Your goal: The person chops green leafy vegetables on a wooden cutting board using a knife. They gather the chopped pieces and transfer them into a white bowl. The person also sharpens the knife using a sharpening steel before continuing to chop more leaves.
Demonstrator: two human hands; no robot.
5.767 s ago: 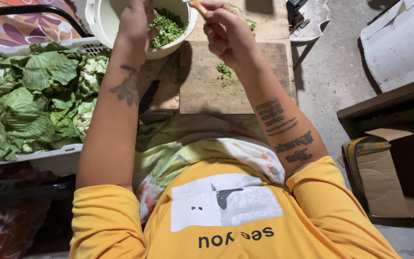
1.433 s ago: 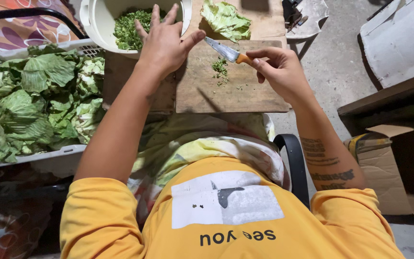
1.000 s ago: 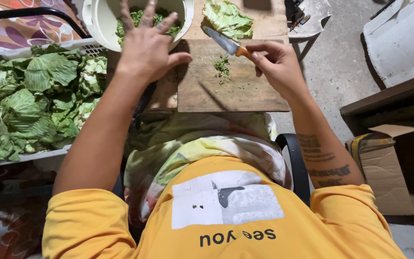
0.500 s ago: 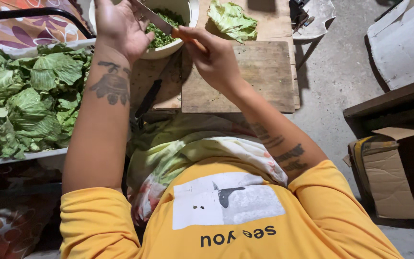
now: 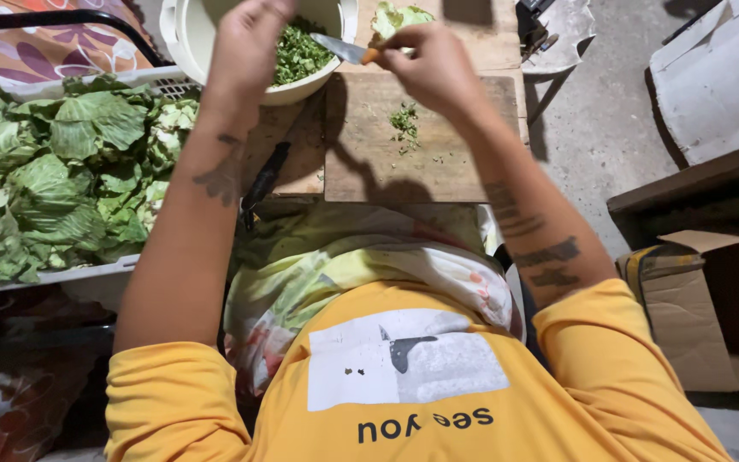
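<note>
While both forearms stretch forward over the lap, the right hand is closed round the orange handle of a knife, blade pointing left over the rim of the white bowl of chopped greens. The left hand hangs above the bowl, fingers curled downward; whether it holds anything cannot be told. Below lies the wooden cutting board, mostly bare, with a few green scraps. A crate of leafy greens crowds the left edge; concrete floor lies open to the right.
</note>
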